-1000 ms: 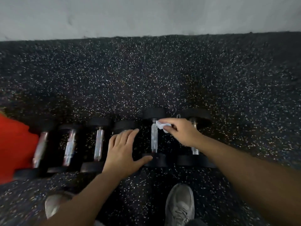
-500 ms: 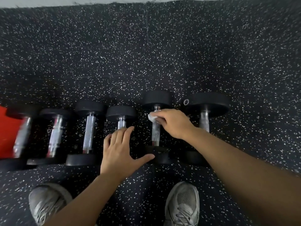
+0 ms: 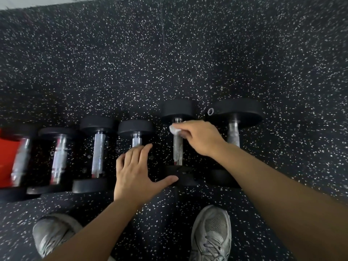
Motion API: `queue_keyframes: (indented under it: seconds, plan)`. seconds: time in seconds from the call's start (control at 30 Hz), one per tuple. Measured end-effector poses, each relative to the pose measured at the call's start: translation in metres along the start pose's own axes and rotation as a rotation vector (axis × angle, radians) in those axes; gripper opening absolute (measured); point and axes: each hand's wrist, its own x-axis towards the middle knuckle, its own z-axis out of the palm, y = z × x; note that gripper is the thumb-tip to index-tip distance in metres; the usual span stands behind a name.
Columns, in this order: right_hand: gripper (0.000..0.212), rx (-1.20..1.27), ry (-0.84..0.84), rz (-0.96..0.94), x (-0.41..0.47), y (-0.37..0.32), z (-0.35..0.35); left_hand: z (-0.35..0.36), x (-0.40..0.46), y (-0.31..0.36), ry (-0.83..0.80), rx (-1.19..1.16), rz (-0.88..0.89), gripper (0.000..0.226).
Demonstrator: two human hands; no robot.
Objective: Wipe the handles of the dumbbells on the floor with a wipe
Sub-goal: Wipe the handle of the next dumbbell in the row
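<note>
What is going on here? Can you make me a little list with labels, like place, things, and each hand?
place: black speckled floor
dumbbells: six in a row, lying side by side
wipe: white wipe pressed on the far end of the fifth dumbbell handle from the left
right hand: right hand pinches the wipe
left hand: left hand flat, fingers spread, over the fourth dumbbell
shoes: two grey shoes near the bottom

Dumbbells (image 3: pixel 98 153) packed closely; speckled floor (image 3: pixel 169 63) beyond lies open.

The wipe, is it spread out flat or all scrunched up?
Scrunched up. The wipe shows as a small white wad pinched in the right hand against the dumbbell handle.
</note>
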Motion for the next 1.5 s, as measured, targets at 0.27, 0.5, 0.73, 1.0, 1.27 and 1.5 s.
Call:
queue_keyframes:
  seconds: [0.27, 0.5, 0.73, 1.0, 1.27, 1.5]
  plan:
    - [0.034, -0.136, -0.538, -0.110, -0.015, -0.019, -0.008, 0.000, 0.001, -0.007, -0.004, 0.007, 0.007, 0.119]
    - [0.037, 0.022, -0.090, 0.048, 0.010, -0.001, -0.007, -0.001, 0.000, -0.005, 0.000, 0.000, 0.012, 0.118]
    - [0.034, -0.014, -0.565, 0.007, -0.016, -0.011, -0.010, -0.001, 0.000, -0.007, 0.001, -0.015, 0.011, 0.117]
    - [0.033, 0.142, -0.537, 0.045, -0.003, -0.017, -0.025, -0.001, 0.000, -0.007, 0.005, 0.004, 0.017, 0.115]
    - [0.036, -0.160, -0.325, -0.109, -0.014, -0.012, -0.004, -0.001, -0.001, -0.007, 0.001, 0.011, 0.016, 0.115]
    - [0.032, -0.171, -0.435, -0.178, -0.018, -0.023, -0.011, 0.000, 0.000, -0.007, -0.008, 0.014, 0.014, 0.117]
